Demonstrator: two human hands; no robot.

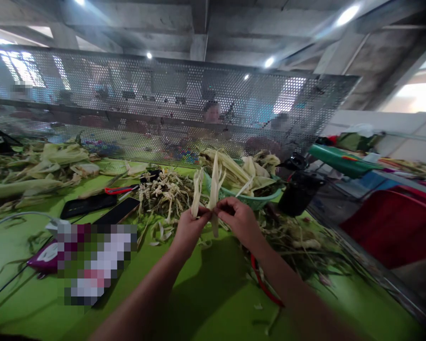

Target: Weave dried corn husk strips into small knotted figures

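Observation:
My left hand (189,232) and my right hand (240,220) meet over the green table, fingertips closed. Between them stands a pale strip of dried corn husk (215,182), its lower end hanging below the fingers. A second husk strip (197,192) rises from my left hand. Just behind is a teal basket (257,202) heaped with dried corn husks (234,175). Left of the basket lies a pile of small knotted husk pieces (166,189). Under my right forearm shows a curved red handle (261,279); the rest of that item is hidden.
At left lie a black phone-like object (88,206), a dark phone (119,210), a red-handled cutter (120,189), a purple pouch (44,258) and more husks (64,156). Husk scraps (305,241) and a black container (298,192) are on the right. A perforated metal screen (156,104) stands behind.

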